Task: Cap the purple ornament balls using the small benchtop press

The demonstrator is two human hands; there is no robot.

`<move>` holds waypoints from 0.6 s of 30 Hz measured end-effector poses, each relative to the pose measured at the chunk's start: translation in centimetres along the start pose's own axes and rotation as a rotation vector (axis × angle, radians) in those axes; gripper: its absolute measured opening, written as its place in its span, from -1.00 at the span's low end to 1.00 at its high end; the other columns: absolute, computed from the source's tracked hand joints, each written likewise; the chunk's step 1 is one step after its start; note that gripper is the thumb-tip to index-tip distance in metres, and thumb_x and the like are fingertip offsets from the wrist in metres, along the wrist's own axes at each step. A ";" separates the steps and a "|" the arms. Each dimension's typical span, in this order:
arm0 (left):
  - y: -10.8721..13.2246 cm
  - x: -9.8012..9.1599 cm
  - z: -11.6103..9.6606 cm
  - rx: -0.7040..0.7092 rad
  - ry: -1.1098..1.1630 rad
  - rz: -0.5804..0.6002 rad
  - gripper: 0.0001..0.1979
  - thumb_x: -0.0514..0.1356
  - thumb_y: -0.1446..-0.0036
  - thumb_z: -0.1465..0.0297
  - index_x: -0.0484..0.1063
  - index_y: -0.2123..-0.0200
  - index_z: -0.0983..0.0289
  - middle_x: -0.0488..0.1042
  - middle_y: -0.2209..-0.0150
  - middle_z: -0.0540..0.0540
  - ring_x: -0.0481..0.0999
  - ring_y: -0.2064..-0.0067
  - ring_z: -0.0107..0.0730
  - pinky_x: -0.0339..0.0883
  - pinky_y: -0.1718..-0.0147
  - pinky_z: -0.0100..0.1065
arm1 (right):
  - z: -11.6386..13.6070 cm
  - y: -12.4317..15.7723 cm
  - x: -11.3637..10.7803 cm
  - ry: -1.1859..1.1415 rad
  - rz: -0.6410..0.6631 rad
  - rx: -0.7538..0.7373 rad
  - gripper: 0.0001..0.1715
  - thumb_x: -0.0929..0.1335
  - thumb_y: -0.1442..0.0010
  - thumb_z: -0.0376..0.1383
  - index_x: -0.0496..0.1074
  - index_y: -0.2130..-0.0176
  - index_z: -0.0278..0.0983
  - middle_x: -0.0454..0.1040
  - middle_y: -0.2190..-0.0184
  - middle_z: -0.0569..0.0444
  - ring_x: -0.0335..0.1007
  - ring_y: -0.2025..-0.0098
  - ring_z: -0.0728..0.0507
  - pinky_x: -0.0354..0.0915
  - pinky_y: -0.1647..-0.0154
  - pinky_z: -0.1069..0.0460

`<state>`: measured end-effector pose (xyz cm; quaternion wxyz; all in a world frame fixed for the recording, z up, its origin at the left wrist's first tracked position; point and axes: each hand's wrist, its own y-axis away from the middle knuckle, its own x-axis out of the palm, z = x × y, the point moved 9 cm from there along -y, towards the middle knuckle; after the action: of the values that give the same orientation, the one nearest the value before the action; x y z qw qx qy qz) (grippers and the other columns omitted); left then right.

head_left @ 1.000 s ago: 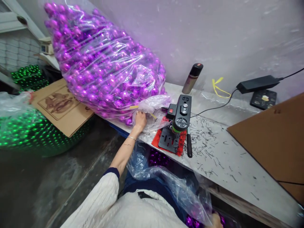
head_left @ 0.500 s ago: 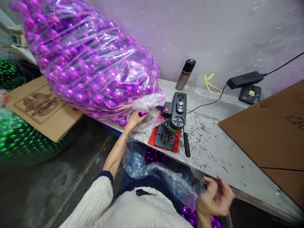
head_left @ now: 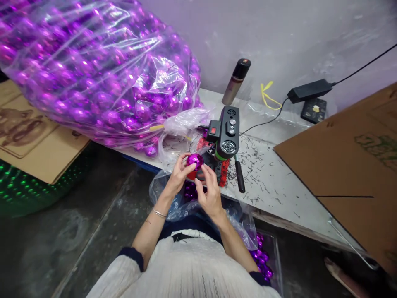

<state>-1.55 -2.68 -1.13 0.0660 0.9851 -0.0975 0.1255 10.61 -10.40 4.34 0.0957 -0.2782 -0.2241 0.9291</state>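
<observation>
My left hand [head_left: 177, 177] grips a shiny purple faceted ball [head_left: 195, 162] between thumb and fingers, in front of a small black press-like machine [head_left: 230, 130]. Close by on the right is my right hand [head_left: 211, 193], thumb and fingers apart, fingertips at the ball's lower right edge; whether they touch it I cannot tell. Part of the machine's dark base plate and the red mat [head_left: 223, 174] under it are hidden behind my hands. A black-gripped lever [head_left: 240, 177] hangs on the machine's right side.
A huge clear bag of purple balls [head_left: 102, 82] fills the table's left. Dark thin bits litter the white table [head_left: 279, 194]. A spray can [head_left: 236, 81], a power adapter [head_left: 310, 90] and a cardboard box [head_left: 344, 165] stand around. More purple balls [head_left: 263, 258] lie in a bag below.
My left hand has brought the purple ball from the bag's opening to in front of the machine. My right hand has come up from the lower right to beside it. The view has shifted.
</observation>
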 end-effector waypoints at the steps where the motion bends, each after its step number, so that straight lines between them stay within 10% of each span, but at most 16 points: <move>1: 0.3 0.2 0.2 -0.021 0.004 0.021 -0.39 0.34 -0.14 0.14 0.29 -0.20 0.18 0.60 -0.01 0.16 0.64 0.03 -0.24 0.52 0.03 -0.27 | -0.1 0.0 0.2 -0.005 -0.010 0.013 -0.39 0.28 -0.39 -0.29 0.18 -0.37 -0.15 0.36 -0.29 -0.20 0.52 -0.15 -0.18 0.57 -0.05 -0.09; 7: -0.3 1.0 1.7 -0.076 0.041 0.091 -0.30 0.47 0.03 0.24 0.39 -0.18 0.20 0.55 -0.13 0.17 0.56 -0.15 -0.12 0.43 -0.16 -0.17 | -1.6 0.9 -1.0 -0.025 -0.050 0.039 -0.51 0.23 -0.41 -0.32 0.33 -0.28 -0.13 0.43 -0.26 -0.10 0.38 -0.32 -0.17 0.42 -0.31 -0.17; 18: -2.0 1.5 4.4 -0.225 0.519 -0.142 -0.66 0.38 -0.08 0.34 0.48 0.06 0.21 0.62 0.10 0.04 0.63 0.08 -0.31 0.48 0.00 -0.26 | -3.8 4.0 -2.8 -0.007 -0.023 0.128 -0.70 0.26 -0.41 -0.29 0.54 0.00 -0.18 0.64 0.08 -0.02 0.60 0.00 -0.11 0.55 -0.05 -0.05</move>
<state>1.30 -1.66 -5.22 0.2063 0.9110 -0.0213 0.3566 14.89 -13.38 0.93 0.1231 -0.2655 -0.1675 0.9414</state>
